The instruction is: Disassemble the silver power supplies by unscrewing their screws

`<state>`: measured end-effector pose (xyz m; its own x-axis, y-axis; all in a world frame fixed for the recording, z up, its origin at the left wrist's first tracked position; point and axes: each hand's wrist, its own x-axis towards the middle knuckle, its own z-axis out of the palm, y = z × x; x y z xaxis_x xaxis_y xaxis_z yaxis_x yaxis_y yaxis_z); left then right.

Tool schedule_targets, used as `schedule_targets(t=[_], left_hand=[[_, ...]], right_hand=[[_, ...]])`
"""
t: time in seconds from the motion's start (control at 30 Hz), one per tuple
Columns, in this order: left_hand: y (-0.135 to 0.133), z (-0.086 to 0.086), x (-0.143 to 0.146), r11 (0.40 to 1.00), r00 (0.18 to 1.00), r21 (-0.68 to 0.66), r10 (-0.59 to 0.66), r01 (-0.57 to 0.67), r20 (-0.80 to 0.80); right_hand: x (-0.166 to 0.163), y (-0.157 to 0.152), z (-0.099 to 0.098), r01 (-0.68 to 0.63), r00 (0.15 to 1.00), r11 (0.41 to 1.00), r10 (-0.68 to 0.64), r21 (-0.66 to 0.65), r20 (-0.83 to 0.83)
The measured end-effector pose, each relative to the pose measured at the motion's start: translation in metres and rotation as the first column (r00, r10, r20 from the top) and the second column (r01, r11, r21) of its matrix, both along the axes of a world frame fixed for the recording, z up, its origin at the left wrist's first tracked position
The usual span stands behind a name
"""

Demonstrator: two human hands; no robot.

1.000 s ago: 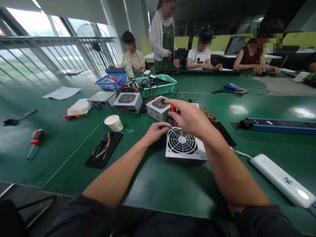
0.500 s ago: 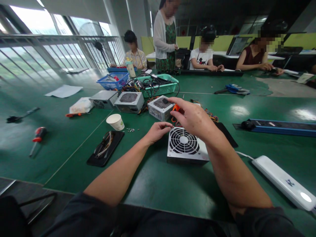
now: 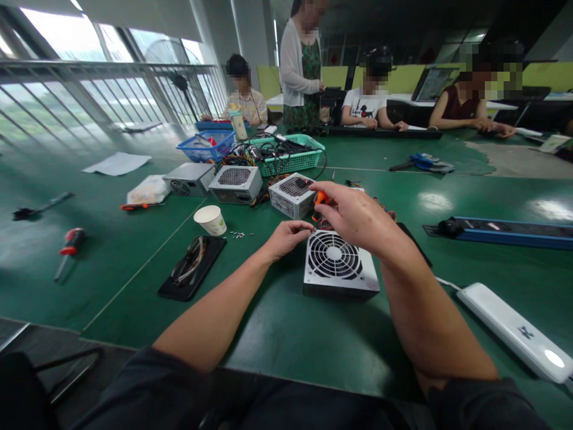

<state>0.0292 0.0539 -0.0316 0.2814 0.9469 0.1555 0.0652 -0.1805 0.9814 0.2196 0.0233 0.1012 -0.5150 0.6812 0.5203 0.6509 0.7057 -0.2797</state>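
You lean over a green bench (image 3: 268, 322), both bare hands at the far edge of a silver power supply (image 3: 333, 254) that lies directly before you, its round fan grille facing up. Your right hand (image 3: 349, 209) is clamped on an orange-handled tool (image 3: 321, 197) above that edge — the tool's lower end cannot be made out. Your left hand (image 3: 286, 239) has its thumb and forefinger together at the far left corner; whether a small part sits between them, you cannot tell from here. Just beyond your hands stands a grey vented box (image 3: 290, 197), with two more metal boxes (image 3: 236, 184) to its left. A paper cup (image 3: 213, 222) stands near scattered screws (image 3: 240, 235) — and a red-and-black screwdriver (image 3: 71, 242) lies well apart at far left. Behind, a green basket (image 3: 311, 160) overflows with cables, and four people are across the bench.
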Motion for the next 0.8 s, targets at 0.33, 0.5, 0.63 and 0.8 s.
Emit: schedule_targets(t=[0.33, 0.5, 0.63, 0.8], left_hand=[[-0.0022, 0.0030, 0.0010, 1.000, 1.000, -0.015, -0.007, 0.007, 0.018], [-0.0017, -0.0008, 0.0009, 1.000, 1.000, -0.024, -0.002, 0.003, 0.031], [-0.0018, -0.0012, -0.0002, 1.000, 1.000, -0.012, -0.008, 0.009, 0.028], [-0.0030, 0.0005, -0.0008, 0.999, 1.000, 0.019, -0.031, 0.031, 0.007]], right_hand=[[-0.0080, 0.0023, -0.0057, 0.240, 0.963, 0.970, -0.234, 0.038, -0.131], [-0.0053, 0.0021, -0.0076, 0.217, 0.969, 0.974, -0.206, 0.068, -0.135], [-0.0060, -0.0004, -0.0063, 0.035, 0.996, 0.999, -0.033, 0.021, -0.082], [-0.0097, -0.0054, -0.0045, -0.055, 0.997, 0.996, 0.050, -0.076, -0.065]])
